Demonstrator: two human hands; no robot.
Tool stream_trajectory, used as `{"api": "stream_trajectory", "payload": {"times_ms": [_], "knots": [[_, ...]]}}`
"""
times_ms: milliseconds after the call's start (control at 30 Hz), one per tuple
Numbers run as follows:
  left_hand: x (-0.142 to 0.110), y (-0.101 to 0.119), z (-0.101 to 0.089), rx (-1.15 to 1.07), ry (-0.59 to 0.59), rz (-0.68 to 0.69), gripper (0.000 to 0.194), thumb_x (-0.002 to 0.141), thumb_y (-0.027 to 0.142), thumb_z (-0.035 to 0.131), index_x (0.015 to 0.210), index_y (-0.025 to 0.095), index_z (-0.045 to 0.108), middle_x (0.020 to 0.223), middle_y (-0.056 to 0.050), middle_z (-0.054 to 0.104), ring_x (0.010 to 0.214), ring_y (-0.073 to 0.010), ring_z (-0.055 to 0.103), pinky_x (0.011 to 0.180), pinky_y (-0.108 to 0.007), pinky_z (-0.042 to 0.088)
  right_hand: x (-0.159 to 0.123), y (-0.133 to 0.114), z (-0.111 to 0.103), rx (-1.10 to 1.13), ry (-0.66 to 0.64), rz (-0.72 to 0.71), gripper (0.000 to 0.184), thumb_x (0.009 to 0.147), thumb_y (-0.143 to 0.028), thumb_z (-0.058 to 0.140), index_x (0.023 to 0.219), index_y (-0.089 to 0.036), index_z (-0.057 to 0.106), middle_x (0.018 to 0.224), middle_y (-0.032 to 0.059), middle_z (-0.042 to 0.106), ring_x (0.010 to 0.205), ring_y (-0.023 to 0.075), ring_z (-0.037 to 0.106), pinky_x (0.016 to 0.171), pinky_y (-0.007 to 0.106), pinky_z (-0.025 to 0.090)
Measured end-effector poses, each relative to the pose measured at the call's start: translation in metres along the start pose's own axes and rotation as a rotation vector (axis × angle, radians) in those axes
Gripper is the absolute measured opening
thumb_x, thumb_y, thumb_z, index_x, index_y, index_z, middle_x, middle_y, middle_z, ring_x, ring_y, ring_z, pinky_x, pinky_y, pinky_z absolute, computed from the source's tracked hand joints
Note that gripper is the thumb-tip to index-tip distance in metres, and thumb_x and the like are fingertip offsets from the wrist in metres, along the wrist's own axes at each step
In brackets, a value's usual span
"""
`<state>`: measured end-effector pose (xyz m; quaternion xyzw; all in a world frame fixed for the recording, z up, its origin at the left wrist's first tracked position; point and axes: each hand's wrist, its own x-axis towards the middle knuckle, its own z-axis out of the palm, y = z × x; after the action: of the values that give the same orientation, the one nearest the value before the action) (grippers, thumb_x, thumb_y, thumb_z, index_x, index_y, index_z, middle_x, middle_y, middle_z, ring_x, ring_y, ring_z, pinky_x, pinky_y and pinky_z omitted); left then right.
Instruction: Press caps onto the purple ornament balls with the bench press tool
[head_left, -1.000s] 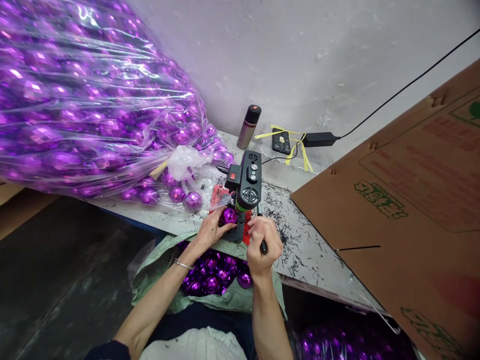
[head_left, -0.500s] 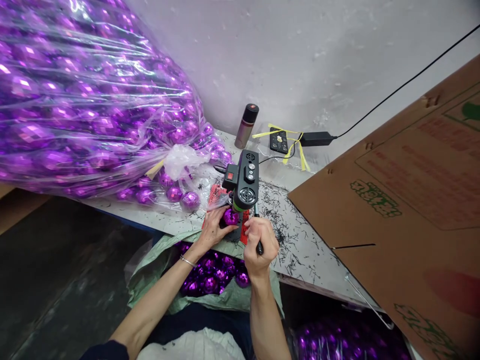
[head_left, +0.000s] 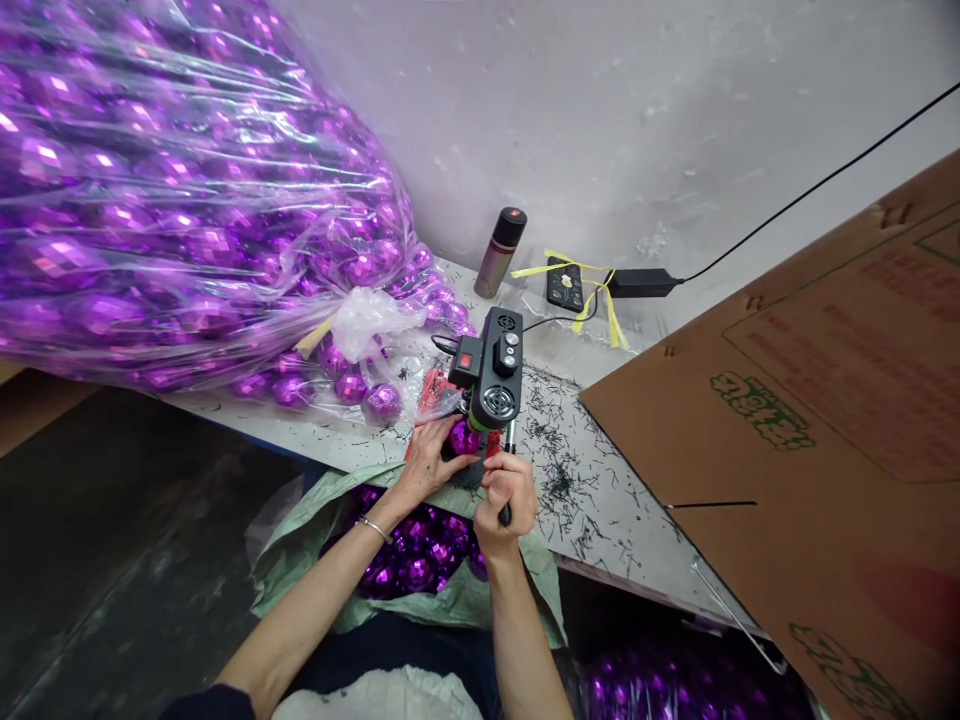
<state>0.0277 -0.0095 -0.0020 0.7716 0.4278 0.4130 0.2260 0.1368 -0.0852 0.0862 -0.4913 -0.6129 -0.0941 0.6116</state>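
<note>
A shiny purple faceted ball point(head_left: 464, 437) sits beneath the head of a small black bench drill press point(head_left: 499, 365). My left hand point(head_left: 431, 462) grips the ball from its left and near side. My right hand point(head_left: 508, 498) is wrapped around the black-ended lever handle point(head_left: 505, 515) on the machine's right side. The spot where the machine's tip meets the ball is hidden under its head. Below the hands, an open pale green sack point(head_left: 292, 560) holds more purple balls point(head_left: 420, 575).
A big clear bag of purple balls point(head_left: 210, 240) fills the left. Behind stand a spray can point(head_left: 501, 252), a phone-like black item point(head_left: 564, 285) and a power adapter point(head_left: 641, 283). A cardboard box point(head_left: 825, 430) leans at right. Black shavings point(head_left: 562, 470) litter the white table.
My right hand has moved slightly left and toward me with the lever. My left hand keeps the ball under the machine. The view has shifted a little.
</note>
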Motion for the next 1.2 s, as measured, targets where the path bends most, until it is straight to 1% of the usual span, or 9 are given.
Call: {"api": "stream_trajectory", "payload": {"times_ms": [100, 300, 400, 600, 733, 867, 1033, 1133, 1200], "knots": [[0.0, -0.001, 0.0, -0.018, 0.003, 0.013, 0.054, 0.091, 0.048, 0.071, 0.136, 0.02, 0.058, 0.126, -0.014, 0.072, 0.118, -0.0305, 0.067, 0.099, -0.045, 0.051, -0.004, 0.003, 0.002, 0.001, 0.012, -0.004, 0.026, 0.101, -0.014, 0.039, 0.082, -0.021, 0.055, 0.081, 0.002, 0.064, 0.075, 0.0135, 0.064, 0.069, 0.03, 0.053], [-0.001, -0.005, 0.001, -0.046, -0.006, 0.01, 0.06, 0.089, 0.051, 0.073, 0.138, 0.022, 0.057, 0.127, -0.013, 0.071, 0.118, -0.0312, 0.066, 0.099, -0.047, 0.051, -0.008, 0.007, 0.003, -0.018, 0.029, -0.005, 0.028, 0.103, -0.018, 0.038, 0.08, -0.022, 0.054, 0.081, 0.0007, 0.065, 0.074, 0.013, 0.064, 0.085, 0.037, 0.055], [-0.002, -0.006, 0.002, -0.051, -0.005, 0.015, 0.061, 0.088, 0.052, 0.073, 0.138, 0.021, 0.057, 0.127, -0.014, 0.071, 0.119, -0.0311, 0.066, 0.099, -0.047, 0.051, -0.011, 0.01, 0.004, -0.027, 0.038, -0.011, 0.028, 0.103, -0.018, 0.038, 0.08, -0.022, 0.053, 0.081, 0.0, 0.064, 0.072, 0.0127, 0.063, 0.087, 0.038, 0.055], [-0.001, -0.006, 0.004, -0.043, 0.004, -0.01, 0.061, 0.086, 0.052, 0.075, 0.135, 0.02, 0.059, 0.127, -0.014, 0.071, 0.119, -0.032, 0.066, 0.101, -0.049, 0.051, -0.013, 0.017, 0.011, 0.001, 0.103, -0.066, 0.029, 0.103, -0.019, 0.038, 0.078, -0.022, 0.052, 0.078, -0.0009, 0.061, 0.069, 0.0127, 0.061, 0.081, 0.035, 0.055], [0.001, -0.004, 0.005, -0.041, 0.005, -0.027, 0.057, 0.087, 0.051, 0.075, 0.133, 0.02, 0.061, 0.126, -0.015, 0.072, 0.12, -0.0329, 0.066, 0.104, -0.052, 0.049, -0.011, 0.018, 0.016, 0.04, 0.15, -0.072, 0.03, 0.103, -0.021, 0.038, 0.076, -0.022, 0.05, 0.076, -0.0013, 0.059, 0.066, 0.0127, 0.061, 0.082, 0.037, 0.055], [0.002, -0.003, 0.005, -0.051, 0.007, -0.023, 0.057, 0.087, 0.049, 0.075, 0.133, 0.02, 0.061, 0.127, -0.015, 0.071, 0.121, -0.0329, 0.066, 0.105, -0.052, 0.049, -0.013, 0.019, 0.02, 0.068, 0.164, -0.054, 0.03, 0.103, -0.021, 0.037, 0.075, -0.022, 0.049, 0.077, -0.0013, 0.057, 0.066, 0.0128, 0.061, 0.081, 0.038, 0.055], [0.004, -0.006, 0.003, -0.057, -0.007, -0.005, 0.058, 0.086, 0.048, 0.076, 0.132, 0.018, 0.061, 0.128, -0.016, 0.071, 0.12, -0.033, 0.066, 0.103, -0.05, 0.05, -0.015, 0.023, 0.02, 0.038, 0.135, -0.125, 0.03, 0.102, -0.018, 0.038, 0.074, -0.022, 0.047, 0.076, -0.0013, 0.057, 0.066, 0.0119, 0.06, 0.076, 0.034, 0.054], [0.008, -0.007, 0.002, -0.059, -0.035, -0.002, 0.062, 0.084, 0.049, 0.077, 0.135, 0.018, 0.059, 0.132, -0.017, 0.068, 0.125, -0.0344, 0.064, 0.105, -0.052, 0.049, -0.003, 0.014, 0.013, 0.048, 0.113, -0.117, 0.031, 0.101, -0.017, 0.039, 0.072, -0.022, 0.047, 0.074, -0.0009, 0.056, 0.065, 0.0122, 0.058, 0.066, 0.029, 0.05], [0.009, -0.006, 0.001, -0.062, -0.048, -0.012, 0.064, 0.084, 0.049, 0.078, 0.135, 0.018, 0.058, 0.133, -0.017, 0.068, 0.127, -0.0349, 0.062, 0.107, -0.054, 0.048, 0.014, 0.001, 0.006, 0.05, 0.083, -0.032, 0.031, 0.101, -0.015, 0.04, 0.072, -0.022, 0.049, 0.073, -0.0001, 0.057, 0.067, 0.0128, 0.058, 0.063, 0.028, 0.048]]}}
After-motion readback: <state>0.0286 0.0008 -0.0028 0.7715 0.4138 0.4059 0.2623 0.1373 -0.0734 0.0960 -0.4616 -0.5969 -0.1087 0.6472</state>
